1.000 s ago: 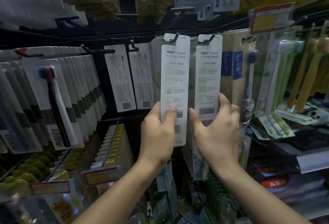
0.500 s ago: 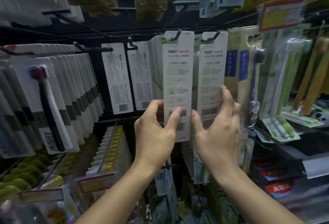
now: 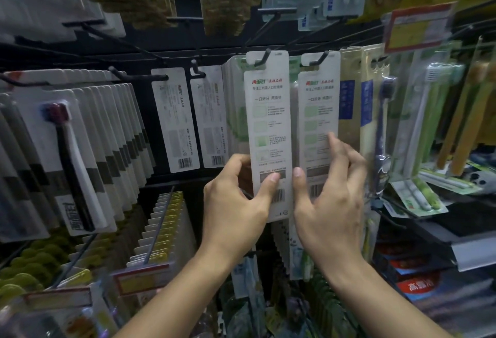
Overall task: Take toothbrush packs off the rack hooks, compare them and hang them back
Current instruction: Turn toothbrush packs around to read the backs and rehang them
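With the left hand and right hand each pinching a toothbrush pack hanging on its hook, rehanging appeared under way; release likely followed.

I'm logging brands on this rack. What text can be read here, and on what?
"两面针": red logo atop the left white pack and the right white pack, each pinched by one of the hands.
"一口好牙 两面针": line beneath, on both.
"高露洁": red box, lower right.
Fine print, barcodes, price tags, other packs: too blurred.
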Available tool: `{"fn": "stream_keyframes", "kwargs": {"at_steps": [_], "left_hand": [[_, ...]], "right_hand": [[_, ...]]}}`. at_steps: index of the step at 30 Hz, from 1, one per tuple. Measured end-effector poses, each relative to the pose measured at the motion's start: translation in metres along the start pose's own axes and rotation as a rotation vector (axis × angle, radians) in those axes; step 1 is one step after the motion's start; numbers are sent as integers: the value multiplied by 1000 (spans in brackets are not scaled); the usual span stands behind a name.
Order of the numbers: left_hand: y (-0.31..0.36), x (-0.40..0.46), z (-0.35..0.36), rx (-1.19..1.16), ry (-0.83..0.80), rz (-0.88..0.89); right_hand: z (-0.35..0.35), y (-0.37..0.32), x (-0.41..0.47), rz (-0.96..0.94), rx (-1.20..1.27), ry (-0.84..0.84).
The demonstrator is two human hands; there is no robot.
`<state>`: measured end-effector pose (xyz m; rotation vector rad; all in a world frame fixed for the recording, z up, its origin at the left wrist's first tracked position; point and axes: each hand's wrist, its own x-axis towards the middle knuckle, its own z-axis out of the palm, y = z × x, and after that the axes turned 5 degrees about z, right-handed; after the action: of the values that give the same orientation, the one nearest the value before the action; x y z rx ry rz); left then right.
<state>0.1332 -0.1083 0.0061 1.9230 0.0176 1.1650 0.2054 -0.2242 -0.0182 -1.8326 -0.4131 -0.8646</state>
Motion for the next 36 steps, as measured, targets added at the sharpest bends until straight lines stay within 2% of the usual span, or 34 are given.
{"fn": "stream_keyframes", "kwargs": {"at_steps": [16,27,36], "left_hand": [[-2,2,-2,4,12,-11],[-4,-3,-12,186,5,49],[-11,-5,-31,228,20,53]], "right_hand": [[3,-4,3,-49,-20,21],[-2,-5,-3,-103,20,-4],[-3,-17,-5,-157,51,45]]}}
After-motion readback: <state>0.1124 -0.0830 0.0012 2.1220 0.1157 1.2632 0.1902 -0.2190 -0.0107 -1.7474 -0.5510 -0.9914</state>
